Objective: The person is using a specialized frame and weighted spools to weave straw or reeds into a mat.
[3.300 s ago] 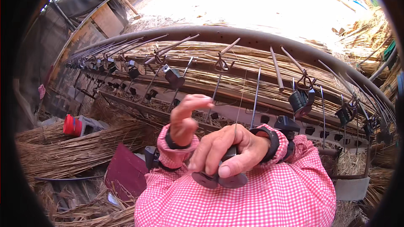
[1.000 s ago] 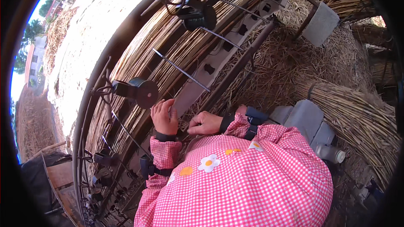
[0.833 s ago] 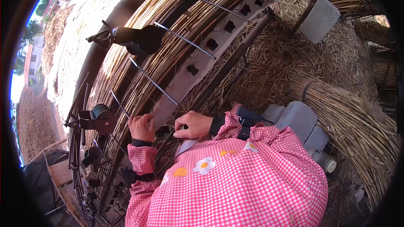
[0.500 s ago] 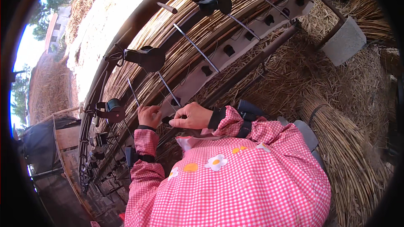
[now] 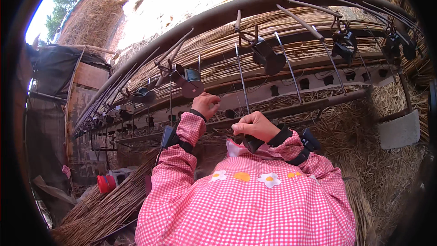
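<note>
My left hand (image 5: 207,105) is raised beside a metal spool holder (image 5: 193,89) wound with blue-green line. Its fingers are bent together, and anything between them is too small to make out. Lower and to the right, my right hand (image 5: 258,126) is closed in front of my chest, thumb against the curled fingers. A dark shape (image 5: 253,143) shows just under it; I cannot tell whether the hand holds it. Both hands are on the near side of a long reed-weaving frame, where a bundle of reeds (image 5: 218,61) lies lengthwise behind thin upright rods (image 5: 242,79).
More spool holders (image 5: 269,57) hang along the curved pipe (image 5: 200,18). A lower bar (image 5: 318,104) crosses in front. Loose straw (image 5: 359,132) covers the ground at right. At lower left lie cut reeds (image 5: 109,205) and a red spool (image 5: 106,183). A grey block (image 5: 399,130) hangs at far right.
The view has turned, and the frame now runs more level across it. My hands have moved apart; the left is now higher, beside a spool holder.
</note>
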The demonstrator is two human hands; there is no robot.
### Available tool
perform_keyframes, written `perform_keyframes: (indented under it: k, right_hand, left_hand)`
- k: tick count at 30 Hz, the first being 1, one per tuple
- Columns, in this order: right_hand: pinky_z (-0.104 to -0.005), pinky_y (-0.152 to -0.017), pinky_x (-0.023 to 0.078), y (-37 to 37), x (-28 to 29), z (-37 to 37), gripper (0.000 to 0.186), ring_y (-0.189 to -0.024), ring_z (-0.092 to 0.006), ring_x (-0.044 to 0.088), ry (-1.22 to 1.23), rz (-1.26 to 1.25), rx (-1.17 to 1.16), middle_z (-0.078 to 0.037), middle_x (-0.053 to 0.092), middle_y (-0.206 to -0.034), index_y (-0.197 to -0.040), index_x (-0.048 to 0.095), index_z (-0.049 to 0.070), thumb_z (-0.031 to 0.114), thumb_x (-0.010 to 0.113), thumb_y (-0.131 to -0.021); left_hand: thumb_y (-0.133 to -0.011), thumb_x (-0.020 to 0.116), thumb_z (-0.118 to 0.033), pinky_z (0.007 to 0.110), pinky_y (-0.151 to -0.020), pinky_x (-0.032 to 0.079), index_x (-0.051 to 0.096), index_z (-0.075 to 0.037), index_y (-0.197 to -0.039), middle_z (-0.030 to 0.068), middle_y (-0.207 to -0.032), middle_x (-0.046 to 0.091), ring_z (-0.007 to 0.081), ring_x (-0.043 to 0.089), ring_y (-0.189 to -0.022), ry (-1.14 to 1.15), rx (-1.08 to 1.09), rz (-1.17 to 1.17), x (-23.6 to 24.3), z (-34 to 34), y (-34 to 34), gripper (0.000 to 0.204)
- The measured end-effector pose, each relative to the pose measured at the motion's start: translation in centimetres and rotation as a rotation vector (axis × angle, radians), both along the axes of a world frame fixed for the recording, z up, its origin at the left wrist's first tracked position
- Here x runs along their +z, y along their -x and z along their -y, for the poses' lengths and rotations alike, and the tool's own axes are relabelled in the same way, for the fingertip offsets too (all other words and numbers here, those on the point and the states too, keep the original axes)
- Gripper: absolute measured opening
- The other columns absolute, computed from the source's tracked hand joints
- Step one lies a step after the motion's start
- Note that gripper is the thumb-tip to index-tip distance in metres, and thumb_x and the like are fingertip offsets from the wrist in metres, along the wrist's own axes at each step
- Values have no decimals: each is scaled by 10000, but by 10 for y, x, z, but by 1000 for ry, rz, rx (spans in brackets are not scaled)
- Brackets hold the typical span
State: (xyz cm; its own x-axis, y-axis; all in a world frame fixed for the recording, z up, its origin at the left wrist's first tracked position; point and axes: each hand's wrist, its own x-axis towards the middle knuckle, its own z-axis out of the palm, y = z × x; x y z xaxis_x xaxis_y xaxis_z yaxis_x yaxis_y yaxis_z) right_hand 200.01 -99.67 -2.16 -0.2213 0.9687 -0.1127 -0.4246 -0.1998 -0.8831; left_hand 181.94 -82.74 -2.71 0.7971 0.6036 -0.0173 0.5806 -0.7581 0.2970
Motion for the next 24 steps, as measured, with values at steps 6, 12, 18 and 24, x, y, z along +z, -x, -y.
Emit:
perform_keyframes:
  k: [6,12,18,24]
  right_hand:
    - [-183,-598,397,-17,30,-16,148,-646,-36,486,-163,161,55,32,555,-708,-899,635,10,75,592,-773]
    - [-225,-587,428,-29,55,-48,299,-651,-101,528,-623,598,73,-27,537,-740,-1000,614,70,-5,565,-715]
    - [-190,-575,435,-43,52,-94,385,-670,-47,505,-574,516,66,15,502,-772,-1025,569,28,-132,407,-714]
    - [-211,-631,419,-32,66,-102,235,-712,-61,482,-498,357,163,5,531,-798,-865,580,-7,-127,422,-739]
  left_hand:
    - [-686,607,-187,351,-790,431,611,-95,-880,62,-768,616,219,572,-820,47,36,1,-2,6,2,214]
    - [-663,605,-212,368,-885,341,621,-116,-724,32,-687,585,206,539,-756,-69,-7,169,0,17,-1,115]
    - [-695,584,-230,353,-925,312,610,-126,-672,12,-580,560,182,530,-697,-104,-43,300,-13,19,0,110]
    - [-699,579,-229,348,-924,311,607,-121,-672,21,-591,572,183,532,-698,-111,-21,226,-8,19,0,115]
